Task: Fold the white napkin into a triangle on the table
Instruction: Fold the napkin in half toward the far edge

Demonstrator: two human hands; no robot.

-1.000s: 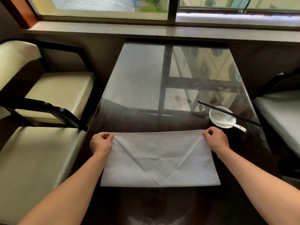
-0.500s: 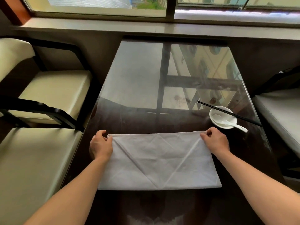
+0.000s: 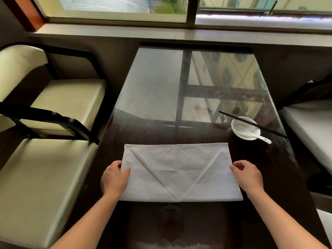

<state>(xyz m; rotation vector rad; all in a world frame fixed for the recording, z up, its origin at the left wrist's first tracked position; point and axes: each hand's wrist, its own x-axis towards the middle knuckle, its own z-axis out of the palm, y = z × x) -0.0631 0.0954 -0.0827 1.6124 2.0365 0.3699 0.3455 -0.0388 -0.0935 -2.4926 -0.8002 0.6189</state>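
The left hand (image 3: 115, 178) pinches the left edge of the white cloth napkin (image 3: 179, 172), thumb on top, and the right hand (image 3: 248, 175) rests curled at its right edge, its grip unclear. The creased napkin lies flat as a rectangle on the near part of the dark glass-topped table (image 3: 161, 87). Farther right stands a small white bowl (image 3: 240, 133) holding a white spoon (image 3: 255, 135), black chopsticks (image 3: 251, 124) across its rim.

One napkin (image 3: 180, 172), one bowl (image 3: 245, 127), one spoon (image 3: 252, 134), two chopsticks (image 3: 251, 124) — two hands — left hand (image 3: 115, 178), right hand (image 3: 247, 175).
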